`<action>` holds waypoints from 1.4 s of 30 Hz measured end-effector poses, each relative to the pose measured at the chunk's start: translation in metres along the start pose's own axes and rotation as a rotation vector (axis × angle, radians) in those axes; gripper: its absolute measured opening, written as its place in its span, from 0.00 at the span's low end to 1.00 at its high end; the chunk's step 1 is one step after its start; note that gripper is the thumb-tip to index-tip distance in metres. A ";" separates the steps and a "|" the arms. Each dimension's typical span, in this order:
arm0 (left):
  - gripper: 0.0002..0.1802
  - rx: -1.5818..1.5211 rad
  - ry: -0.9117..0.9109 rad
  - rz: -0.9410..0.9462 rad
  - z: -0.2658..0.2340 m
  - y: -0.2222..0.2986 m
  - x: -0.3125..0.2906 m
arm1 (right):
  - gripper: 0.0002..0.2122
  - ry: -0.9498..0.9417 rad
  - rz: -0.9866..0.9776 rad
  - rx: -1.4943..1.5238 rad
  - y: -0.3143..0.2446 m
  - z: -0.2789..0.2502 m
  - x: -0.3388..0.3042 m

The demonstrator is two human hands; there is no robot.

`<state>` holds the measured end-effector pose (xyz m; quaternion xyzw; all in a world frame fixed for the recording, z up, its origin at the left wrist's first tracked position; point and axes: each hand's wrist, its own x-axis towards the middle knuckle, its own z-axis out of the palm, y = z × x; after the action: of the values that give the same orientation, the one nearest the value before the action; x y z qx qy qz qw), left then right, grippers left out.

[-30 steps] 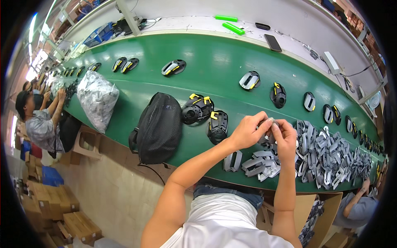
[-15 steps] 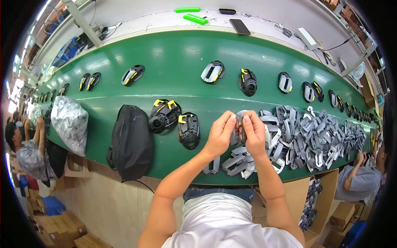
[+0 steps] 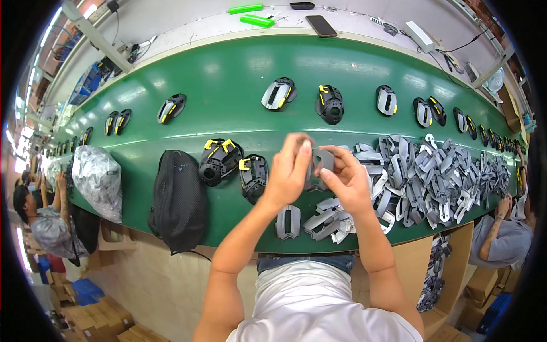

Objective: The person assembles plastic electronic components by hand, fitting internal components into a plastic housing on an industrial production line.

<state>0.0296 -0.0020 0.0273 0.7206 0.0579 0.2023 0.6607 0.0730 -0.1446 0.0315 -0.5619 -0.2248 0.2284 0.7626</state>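
A grey plastic frame (image 3: 324,160) with an open slot is held up over the near edge of the table. My right hand (image 3: 351,181) grips its right side between thumb and fingers. My left hand (image 3: 289,171) is closed at its left side, the fingertips partly blurred and hidden. Below them lie a single grey frame (image 3: 288,222) and a small stack of similar frames (image 3: 329,221). To the left of my hands sit two black shells with yellow clips, one (image 3: 253,178) close to my left wrist and the other (image 3: 220,161) farther left.
A large heap of grey frames (image 3: 441,174) spreads to the right on the green table (image 3: 228,74). A black mesh bag (image 3: 181,199) and a filled clear plastic bag (image 3: 97,179) stand left. Assembled shells (image 3: 279,94) line the far side. An open carton (image 3: 458,262) stands at right; co-workers sit at both ends.
The grey frame has been turned so its slot shows. My hands have shifted slightly left, and my right thumb has moved lower. The whole view has swung a little.
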 end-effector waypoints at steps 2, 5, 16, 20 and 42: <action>0.18 0.158 0.002 -0.025 -0.008 0.015 0.028 | 0.16 0.074 -0.045 0.014 -0.010 -0.014 -0.001; 0.25 0.540 0.020 0.063 -0.004 0.004 0.099 | 0.16 0.218 -0.179 0.050 -0.021 -0.028 0.001; 0.43 1.081 0.023 -0.067 0.065 -0.077 0.153 | 0.17 0.369 -0.296 -0.016 -0.026 -0.046 0.001; 0.38 0.602 0.000 0.077 0.045 -0.015 0.107 | 0.17 0.411 -0.330 0.106 -0.018 -0.053 0.005; 0.29 -0.115 -0.157 0.015 -0.005 -0.011 -0.015 | 0.18 0.232 -0.156 -0.127 0.015 -0.002 0.002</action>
<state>0.0165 -0.0015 0.0139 0.6955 -0.0108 0.1531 0.7019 0.0743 -0.1407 0.0171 -0.6123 -0.1922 0.0875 0.7619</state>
